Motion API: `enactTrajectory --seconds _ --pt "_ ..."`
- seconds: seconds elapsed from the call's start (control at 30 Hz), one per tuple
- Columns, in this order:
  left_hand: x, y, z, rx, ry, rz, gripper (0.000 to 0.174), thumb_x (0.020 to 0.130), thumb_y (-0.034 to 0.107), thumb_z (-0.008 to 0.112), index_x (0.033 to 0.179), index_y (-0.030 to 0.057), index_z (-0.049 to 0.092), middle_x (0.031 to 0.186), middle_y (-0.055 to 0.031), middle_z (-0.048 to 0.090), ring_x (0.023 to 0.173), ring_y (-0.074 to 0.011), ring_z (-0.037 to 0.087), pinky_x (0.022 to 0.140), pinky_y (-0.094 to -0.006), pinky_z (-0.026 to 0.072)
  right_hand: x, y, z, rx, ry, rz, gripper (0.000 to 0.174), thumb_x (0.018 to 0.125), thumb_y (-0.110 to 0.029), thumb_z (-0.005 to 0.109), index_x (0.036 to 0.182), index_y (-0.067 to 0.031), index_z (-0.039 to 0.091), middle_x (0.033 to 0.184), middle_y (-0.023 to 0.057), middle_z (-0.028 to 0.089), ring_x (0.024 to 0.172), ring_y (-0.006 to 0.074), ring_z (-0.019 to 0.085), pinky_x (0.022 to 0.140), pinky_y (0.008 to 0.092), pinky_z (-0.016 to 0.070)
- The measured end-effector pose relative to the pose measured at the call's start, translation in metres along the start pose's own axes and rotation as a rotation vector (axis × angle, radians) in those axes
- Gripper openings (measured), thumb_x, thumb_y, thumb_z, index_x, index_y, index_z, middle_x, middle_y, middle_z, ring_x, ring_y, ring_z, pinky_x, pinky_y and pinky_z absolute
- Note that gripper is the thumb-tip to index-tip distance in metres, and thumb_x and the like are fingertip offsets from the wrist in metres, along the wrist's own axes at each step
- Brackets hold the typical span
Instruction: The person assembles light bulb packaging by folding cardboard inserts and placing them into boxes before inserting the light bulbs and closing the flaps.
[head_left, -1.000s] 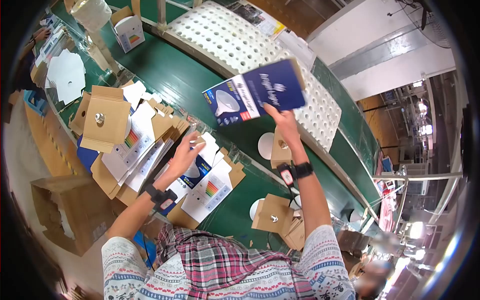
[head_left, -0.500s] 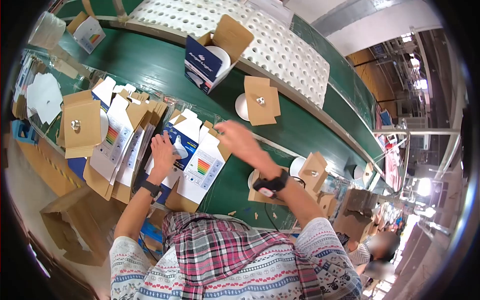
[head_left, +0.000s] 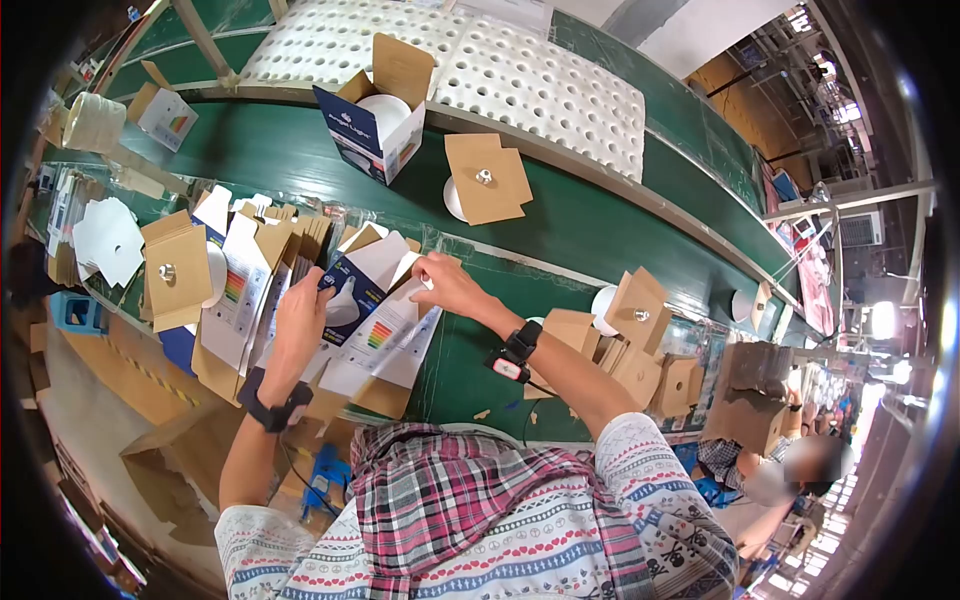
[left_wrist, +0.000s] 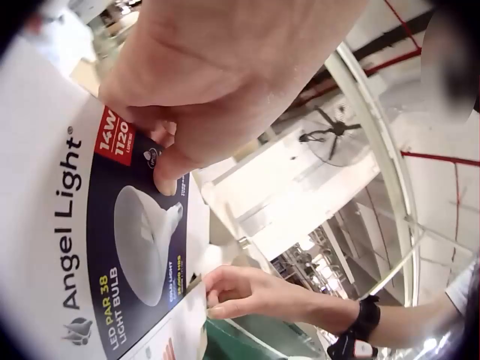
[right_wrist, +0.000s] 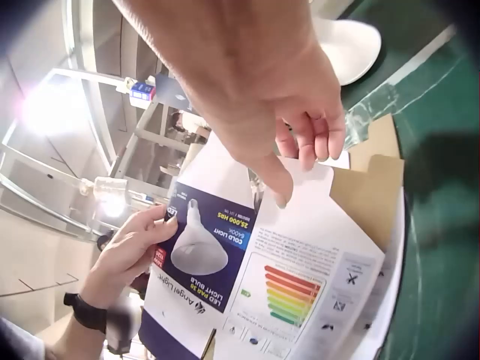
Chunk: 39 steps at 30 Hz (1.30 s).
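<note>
A printed light bulb carton (head_left: 378, 335), folded flat with its flaps out, is tilted up from the cartons beneath it. My left hand (head_left: 298, 325) grips its left edge, thumb on the blue panel beside the bulb picture (left_wrist: 146, 244). My right hand (right_wrist: 300, 112) pinches a white flap (right_wrist: 304, 184) at its upper end, thumb on the near face. Beyond the hands, an erected blue and white box (head_left: 350, 125) stands with its lid up and a white bulb (head_left: 385, 112) inside.
Flat cartons (head_left: 235, 285) lean in a pile at left, with a cardboard insert (head_left: 172, 285) holding a bulb on them. More inserts with bulbs (head_left: 490, 185) lie on the green belt (head_left: 270, 140) and to the right (head_left: 640, 310). A perforated white foam tray (head_left: 540, 105) lies behind.
The right hand has let go of the blue box on the belt and come back to the carton pile. Both hands now hold one flat carton and have tilted it up.
</note>
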<state>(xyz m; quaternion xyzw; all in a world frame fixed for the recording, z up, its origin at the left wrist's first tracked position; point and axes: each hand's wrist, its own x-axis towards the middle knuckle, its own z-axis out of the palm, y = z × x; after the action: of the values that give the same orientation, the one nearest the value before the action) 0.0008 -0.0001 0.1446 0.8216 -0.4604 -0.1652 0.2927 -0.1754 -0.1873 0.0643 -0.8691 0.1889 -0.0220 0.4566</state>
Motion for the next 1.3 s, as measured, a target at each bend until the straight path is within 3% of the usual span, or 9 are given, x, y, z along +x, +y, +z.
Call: enactTrajectory --seconds 0.2,0.33,0.47,0.7,0.9,1.03,1.1,1.17,1.3 --pt "-0.042 0.022 0.011 0.133 -0.065 0.061 0.031 0.084 0.0 0.05 0.113 -0.0003 0.039 0.077 -0.0268 0.059 0.071 -0.0433 0.058 0.057 -0.0509 0.0437 0.0 0.019 0.02 -0.014 0.029 -0.226 0.017 0.067 -0.009 0.068 0.081 -0.001 0.06 0.077 0.0127 0.057 0.077 0.0284 0.056 0.07 0.0364 0.0443" --pt "-0.061 0.059 0.004 0.097 -0.416 -0.145 0.035 0.086 0.009 0.05 0.118 0.0011 0.04 0.073 -0.0228 0.061 0.068 -0.0436 0.058 0.058 -0.0505 0.0452 -0.02 0.029 0.02 0.152 -0.151 -0.071 0.013 0.066 -0.004 0.065 0.078 0.0005 0.065 0.074 0.0166 0.062 0.072 0.0304 0.06 0.066 0.037 0.0472" --pt "-0.082 0.088 0.003 -0.168 -0.332 0.039 0.039 0.084 0.002 0.051 0.122 0.0011 0.041 0.098 -0.032 0.056 0.092 -0.0468 0.054 0.074 -0.0485 0.0444 -0.026 0.006 0.0 0.166 -0.03 -0.167 0.013 0.064 0.004 0.058 0.074 0.0021 0.066 0.071 0.0171 0.063 0.068 0.0294 0.061 0.062 0.0352 0.0479" --pt "-0.052 0.042 0.015 -0.253 -0.22 -0.019 0.043 0.085 0.003 0.054 0.124 -0.0026 0.037 0.101 -0.0293 0.056 0.094 -0.0468 0.054 0.077 -0.0448 0.0448 0.0 0.009 0.003 0.098 -0.197 -0.099 0.023 0.064 0.006 0.052 0.08 0.0024 0.068 0.076 0.0173 0.066 0.07 0.0284 0.065 0.068 0.0336 0.0513" --pt "-0.06 -0.033 0.072 -0.333 -0.251 -0.17 0.077 0.076 0.028 0.073 0.132 -0.0037 0.03 0.126 -0.0248 0.041 0.118 -0.0352 0.042 0.098 -0.0385 0.0352 -0.027 0.038 -0.004 0.02 -0.378 -0.074 0.022 0.067 0.005 0.054 0.082 -0.0013 0.068 0.085 0.0159 0.066 0.084 0.0311 0.063 0.075 0.037 0.0488" --pt "-0.06 -0.064 0.09 -0.254 -0.32 -0.189 0.091 0.072 0.036 0.076 0.136 -0.0042 0.026 0.133 -0.0243 0.035 0.126 -0.0347 0.034 0.105 -0.0387 0.0291 0.0 0.03 -0.049 -0.09 -0.214 -0.248 0.023 0.074 0.0 0.051 0.085 -0.0071 0.07 0.082 0.0144 0.066 0.079 0.0316 0.062 0.067 0.0393 0.0489" --pt "-0.058 -0.071 0.084 -0.392 -0.348 -0.264 0.091 0.072 0.038 0.076 0.136 -0.0044 0.028 0.132 -0.0236 0.037 0.125 -0.0332 0.037 0.105 -0.0377 0.0298 0.03 0.016 -0.08 -0.049 0.134 -0.118 0.023 0.076 -0.002 0.048 0.082 -0.0089 0.069 0.078 0.0138 0.065 0.077 0.0316 0.062 0.069 0.041 0.0496" --pt "-0.055 -0.066 0.077 -0.458 -0.374 -0.329 0.092 0.07 0.04 0.077 0.135 -0.0046 0.029 0.134 -0.0231 0.037 0.126 -0.0315 0.037 0.105 -0.0366 0.0295 0.062 0.017 -0.104 -0.249 0.358 -0.185 0.025 0.078 -0.009 0.053 0.101 -0.0102 0.064 0.094 0.0136 0.061 0.086 0.0314 0.061 0.074 0.0408 0.0494" --pt "-0.054 -0.07 0.076 -0.41 -0.381 -0.304 0.095 0.069 0.043 0.077 0.136 -0.0046 0.029 0.136 -0.0232 0.035 0.128 -0.0313 0.035 0.106 -0.0364 0.0282 0.111 0.029 -0.099 -0.277 0.363 0.002 0.025 0.079 -0.021 0.062 0.1 -0.0078 0.062 0.099 0.0141 0.056 0.088 0.0332 0.059 0.075 0.0407 0.0489"
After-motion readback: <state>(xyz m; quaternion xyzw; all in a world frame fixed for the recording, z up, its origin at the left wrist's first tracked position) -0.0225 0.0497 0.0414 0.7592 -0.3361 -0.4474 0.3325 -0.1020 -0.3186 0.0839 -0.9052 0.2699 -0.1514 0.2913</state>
